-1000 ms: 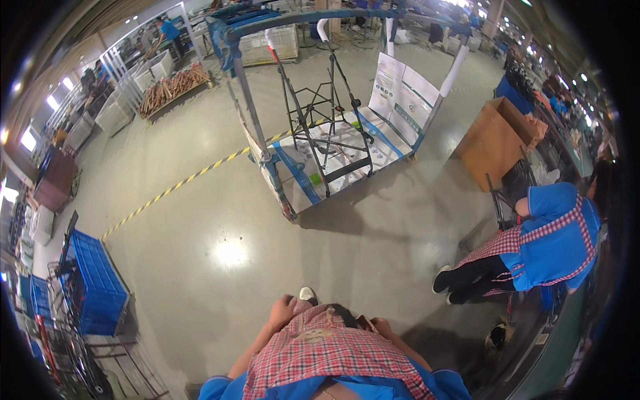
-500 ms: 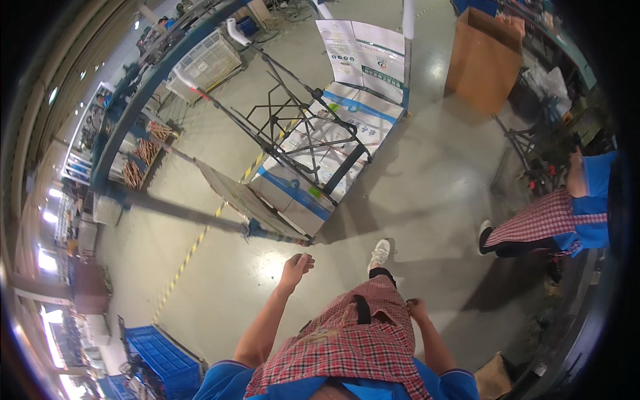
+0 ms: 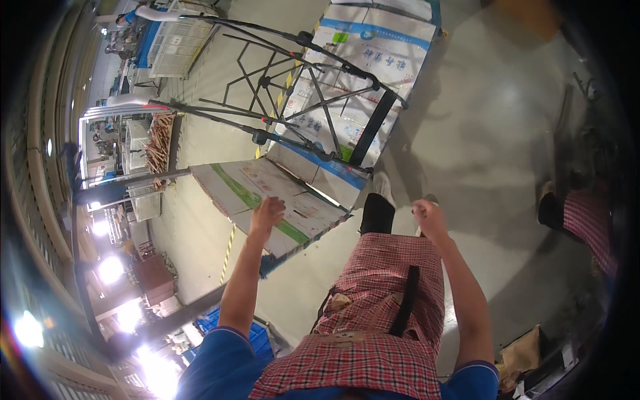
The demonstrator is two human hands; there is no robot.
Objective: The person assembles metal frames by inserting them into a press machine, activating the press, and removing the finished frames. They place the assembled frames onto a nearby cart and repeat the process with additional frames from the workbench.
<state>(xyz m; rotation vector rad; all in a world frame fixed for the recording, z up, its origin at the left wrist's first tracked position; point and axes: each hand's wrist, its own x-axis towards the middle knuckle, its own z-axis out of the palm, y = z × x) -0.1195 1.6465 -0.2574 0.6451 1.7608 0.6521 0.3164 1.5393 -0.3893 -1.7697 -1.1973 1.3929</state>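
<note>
My left hand (image 3: 269, 213) is raised in front of a cardboard panel (image 3: 233, 190) with a green stripe, its fingers loosely bent and apart, with nothing visible in them. Whether it touches the panel I cannot tell. Over the floor by my right thigh, my right hand (image 3: 430, 217) has its fingers curled in; what they hold, if anything, is hidden. Ahead, a black folding metal frame (image 3: 320, 110) with white-covered ends lies across a cardboard-lined trolley bed (image 3: 400, 60). The cardboard is white with blue bands and green patches.
A co-worker's checked apron (image 3: 590, 223) shows at the right edge. A pale crate (image 3: 177, 47) and bundled brown rods (image 3: 160, 143) stand far left. Blue plastic crates (image 3: 263, 343) are low on the left. A brown carton (image 3: 530, 17) stands at the far right.
I have come closer to the trolley and the view has turned. My left hand is now in front of the side panel. My right hand has come up and forward.
</note>
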